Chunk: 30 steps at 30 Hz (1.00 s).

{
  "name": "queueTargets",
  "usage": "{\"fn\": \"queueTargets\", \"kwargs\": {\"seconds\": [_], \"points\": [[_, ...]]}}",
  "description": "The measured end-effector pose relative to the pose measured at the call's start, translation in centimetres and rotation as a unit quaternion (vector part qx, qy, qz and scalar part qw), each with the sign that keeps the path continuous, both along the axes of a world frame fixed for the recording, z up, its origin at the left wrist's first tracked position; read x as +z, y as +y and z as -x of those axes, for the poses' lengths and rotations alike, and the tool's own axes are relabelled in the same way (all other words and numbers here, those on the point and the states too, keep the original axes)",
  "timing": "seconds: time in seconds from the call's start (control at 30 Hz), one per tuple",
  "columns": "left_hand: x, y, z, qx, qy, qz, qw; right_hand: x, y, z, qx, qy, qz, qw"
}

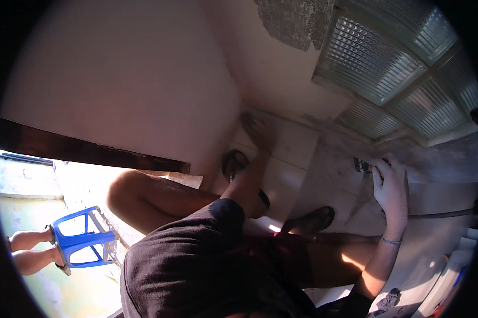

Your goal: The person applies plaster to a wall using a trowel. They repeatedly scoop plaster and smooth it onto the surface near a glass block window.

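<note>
In the shaded corner where the wall meets the tiled floor [286, 153], my left hand [257, 131] reaches down with fingers apart, seemingly on the surface; no held thing shows. My right hand [391, 183] is farther right, its fingers curled around a small dark object with shiny parts [362, 165], whose kind I cannot make out. Between the hands, my feet are on the floor in dark sandals [316, 220], knees bent. A worn grey patch [350, 183] of floor or wall lies beside the held object.
Glass blocks [374, 58] fill the upper right wall. A dark wooden beam [90, 151] edges a bright opening at left, where another person's legs [34, 249] show beside a blue plastic stool [85, 241]. A dark hose [440, 214] and a crumpled dark thing [390, 301] lie at right.
</note>
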State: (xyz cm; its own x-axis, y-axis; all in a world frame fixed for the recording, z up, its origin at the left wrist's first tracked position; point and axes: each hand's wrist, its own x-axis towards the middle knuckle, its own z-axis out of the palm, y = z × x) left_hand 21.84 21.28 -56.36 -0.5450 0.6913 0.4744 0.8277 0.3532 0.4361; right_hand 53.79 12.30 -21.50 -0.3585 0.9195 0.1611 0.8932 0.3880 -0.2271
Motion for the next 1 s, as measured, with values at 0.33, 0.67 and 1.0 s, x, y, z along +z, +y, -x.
{"fn": "queueTargets", "kwargs": {"seconds": [0.33,0.67,1.0], "points": [[3.5,0.8,1.8,-0.035,-0.060,-0.091,0.993,0.6,0.1,0.0,-0.014,-0.002,0.016,1.000],[4.3,0.4,1.8,-0.052,-0.251,0.038,0.966,1.1,0.2,0.6,-0.007,0.001,0.024,1.000],[3.4,-0.4,1.8,-0.050,-0.017,-0.021,0.998,1.2,0.2,0.7,-0.002,-0.032,0.014,0.999]]}}
